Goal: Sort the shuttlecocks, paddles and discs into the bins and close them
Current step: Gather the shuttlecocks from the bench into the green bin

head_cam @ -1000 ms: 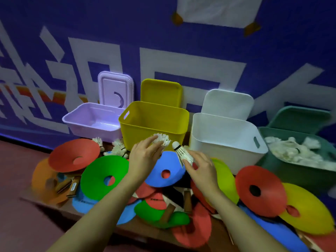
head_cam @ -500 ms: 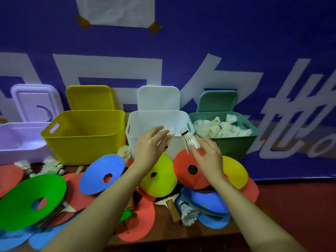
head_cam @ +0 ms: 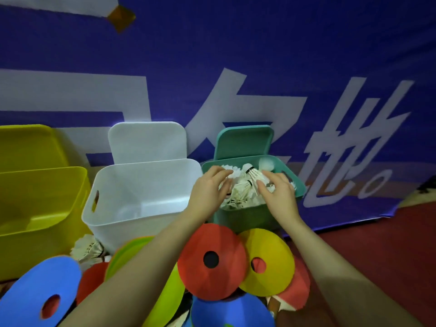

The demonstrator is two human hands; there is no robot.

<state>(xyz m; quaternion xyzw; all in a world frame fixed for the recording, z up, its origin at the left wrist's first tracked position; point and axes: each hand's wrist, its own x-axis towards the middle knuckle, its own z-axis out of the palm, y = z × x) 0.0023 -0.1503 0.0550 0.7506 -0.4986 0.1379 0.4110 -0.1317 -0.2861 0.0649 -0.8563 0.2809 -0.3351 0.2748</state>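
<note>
Both hands have moved from in front of the white plastic bin (head_cam: pixel 141 185) to over the green plastic bin (head_cam: pixel 247 215), which is heaped with white feather shuttlecocks (head_cam: pixel 243 192). Left hand (head_cam: pixel 207 192) curls its grip on a shuttlecock (head_cam: pixel 232 173) at the bin's near-left rim; right hand (head_cam: pixel 280 192) has its grip spread apart — fingers loose over a black-banded shuttlecock (head_cam: pixel 256 174). Both lids stand upright behind their bins. On the surface in front lie flat foam discs — red (head_cam: pixel 212 258), yellow (head_cam: pixel 269 263), blue (head_cam: pixel 40 293) — and one loose shuttlecock (head_cam: pixel 87 249) beside the yellow plastic bin (head_cam: pixel 42 208).
</note>
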